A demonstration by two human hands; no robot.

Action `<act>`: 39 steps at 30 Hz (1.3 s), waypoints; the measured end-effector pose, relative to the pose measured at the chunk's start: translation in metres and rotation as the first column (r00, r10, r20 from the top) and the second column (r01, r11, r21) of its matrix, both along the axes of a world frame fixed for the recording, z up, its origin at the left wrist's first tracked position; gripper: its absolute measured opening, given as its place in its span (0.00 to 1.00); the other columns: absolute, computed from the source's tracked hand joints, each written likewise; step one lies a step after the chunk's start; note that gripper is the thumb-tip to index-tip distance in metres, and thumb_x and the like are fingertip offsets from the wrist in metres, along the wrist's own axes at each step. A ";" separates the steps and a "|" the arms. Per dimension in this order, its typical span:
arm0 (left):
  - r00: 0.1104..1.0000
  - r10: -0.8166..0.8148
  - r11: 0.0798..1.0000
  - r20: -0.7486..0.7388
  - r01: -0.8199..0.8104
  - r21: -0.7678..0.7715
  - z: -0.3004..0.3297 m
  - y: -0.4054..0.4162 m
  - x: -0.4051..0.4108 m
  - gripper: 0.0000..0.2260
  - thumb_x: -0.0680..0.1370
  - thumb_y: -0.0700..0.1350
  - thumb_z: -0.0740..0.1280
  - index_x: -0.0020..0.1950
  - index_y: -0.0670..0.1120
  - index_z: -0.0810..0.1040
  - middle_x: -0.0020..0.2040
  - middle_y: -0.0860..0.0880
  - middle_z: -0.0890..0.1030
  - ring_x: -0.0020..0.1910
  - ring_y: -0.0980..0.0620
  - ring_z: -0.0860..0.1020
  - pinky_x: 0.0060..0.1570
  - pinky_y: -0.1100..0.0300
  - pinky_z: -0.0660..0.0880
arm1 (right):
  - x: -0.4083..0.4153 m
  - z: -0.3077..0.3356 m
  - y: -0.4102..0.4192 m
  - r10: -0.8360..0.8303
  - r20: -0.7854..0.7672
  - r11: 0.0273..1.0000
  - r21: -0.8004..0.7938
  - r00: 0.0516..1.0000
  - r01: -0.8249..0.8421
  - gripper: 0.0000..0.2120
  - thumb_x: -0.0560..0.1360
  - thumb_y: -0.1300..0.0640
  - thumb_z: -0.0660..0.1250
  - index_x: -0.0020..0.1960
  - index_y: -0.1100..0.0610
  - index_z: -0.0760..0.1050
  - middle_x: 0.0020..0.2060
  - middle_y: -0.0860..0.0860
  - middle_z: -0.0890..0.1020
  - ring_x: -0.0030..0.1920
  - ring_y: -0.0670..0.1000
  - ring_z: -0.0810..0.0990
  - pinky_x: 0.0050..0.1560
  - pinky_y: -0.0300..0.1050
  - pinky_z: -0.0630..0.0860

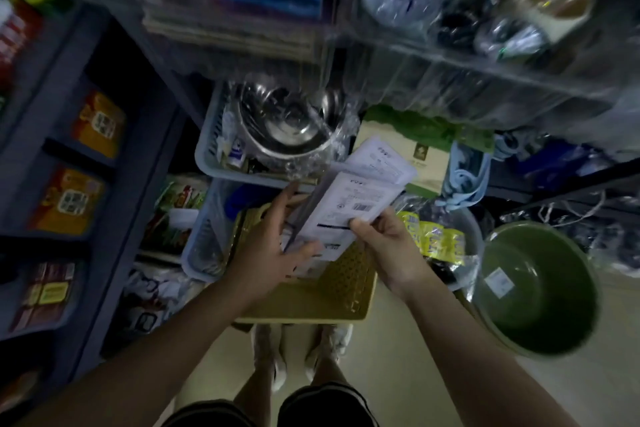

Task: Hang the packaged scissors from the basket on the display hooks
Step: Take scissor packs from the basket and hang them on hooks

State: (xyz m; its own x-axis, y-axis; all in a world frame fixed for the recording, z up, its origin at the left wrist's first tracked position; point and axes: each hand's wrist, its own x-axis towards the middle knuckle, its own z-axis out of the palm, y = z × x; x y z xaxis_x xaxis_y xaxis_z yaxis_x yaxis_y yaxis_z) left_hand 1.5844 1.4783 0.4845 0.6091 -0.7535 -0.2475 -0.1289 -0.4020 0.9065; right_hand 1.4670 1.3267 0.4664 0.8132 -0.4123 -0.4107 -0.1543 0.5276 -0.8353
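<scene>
Looking down from the head camera, I have both hands over the yellow basket, which sits on the floor just ahead of my shoes. My right hand pinches the lower edge of a white scissors package, its barcode side facing me, thumb on top. My left hand is closed around more white packages lower down, fingers spread against them. Another white card fans out behind the one I grip. A wrapped steel bowl sits in a pale crate beyond, and a green basin stands to my right.
</scene>
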 end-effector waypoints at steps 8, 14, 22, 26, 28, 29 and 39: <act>0.639 -0.264 0.903 0.723 0.426 -0.047 0.089 0.023 0.061 0.13 0.73 0.52 0.62 0.56 0.50 0.72 0.49 0.43 0.83 0.50 0.56 0.74 0.47 0.66 0.72 | -0.016 0.091 0.011 0.182 0.082 0.952 0.234 0.980 -0.197 0.19 0.68 0.70 0.65 0.55 0.57 0.82 0.52 0.54 0.85 0.53 0.54 0.83 0.56 0.59 0.77; 0.042 -0.206 0.747 0.978 0.652 0.129 0.127 0.036 0.086 0.08 0.74 0.41 0.65 0.53 0.47 0.73 0.46 0.45 0.85 0.47 0.49 0.76 0.42 0.57 0.76 | -0.006 0.132 0.037 0.241 -0.086 0.932 0.296 0.967 -0.206 0.25 0.71 0.40 0.62 0.59 0.55 0.77 0.53 0.55 0.85 0.54 0.55 0.83 0.56 0.51 0.79; 0.684 0.014 0.905 0.729 0.301 -0.300 0.163 0.036 0.083 0.24 0.74 0.51 0.65 0.69 0.49 0.65 0.71 0.48 0.67 0.71 0.51 0.63 0.69 0.53 0.64 | 0.017 0.175 0.072 0.096 0.100 0.994 0.041 0.990 -0.101 0.24 0.55 0.46 0.80 0.47 0.56 0.81 0.40 0.51 0.86 0.38 0.48 0.84 0.41 0.40 0.81; 0.872 -0.123 0.941 -0.474 -0.050 -0.335 0.198 0.041 0.057 0.32 0.65 0.67 0.63 0.64 0.52 0.73 0.63 0.45 0.78 0.61 0.45 0.76 0.62 0.46 0.72 | 0.035 0.201 0.070 -0.034 0.225 0.992 -0.111 0.974 0.060 0.27 0.58 0.46 0.79 0.53 0.53 0.79 0.43 0.50 0.86 0.42 0.48 0.84 0.41 0.41 0.81; 0.888 -0.227 0.930 -0.400 0.076 -0.359 0.214 0.040 0.055 0.25 0.67 0.64 0.65 0.61 0.55 0.75 0.59 0.47 0.81 0.55 0.46 0.81 0.54 0.46 0.77 | 0.045 0.220 0.068 -0.084 0.237 0.971 -0.200 0.968 0.134 0.18 0.67 0.53 0.74 0.55 0.54 0.76 0.43 0.49 0.86 0.42 0.49 0.83 0.41 0.40 0.81; 0.937 -0.201 0.922 -0.285 0.083 -0.377 0.222 0.038 0.057 0.21 0.69 0.61 0.68 0.60 0.58 0.75 0.59 0.50 0.81 0.54 0.49 0.81 0.53 0.47 0.78 | 0.049 0.228 0.067 -0.099 0.252 0.959 -0.233 0.963 0.159 0.14 0.70 0.56 0.70 0.55 0.54 0.76 0.42 0.49 0.85 0.42 0.49 0.83 0.42 0.40 0.80; 0.962 -0.076 0.837 0.262 0.204 -0.507 0.297 0.018 0.097 0.22 0.69 0.45 0.73 0.54 0.64 0.69 0.54 0.58 0.80 0.51 0.60 0.80 0.53 0.57 0.75 | 0.078 0.312 0.038 -0.100 0.312 0.838 -0.486 0.945 0.249 0.04 0.69 0.61 0.71 0.43 0.56 0.79 0.34 0.49 0.85 0.34 0.47 0.82 0.39 0.41 0.80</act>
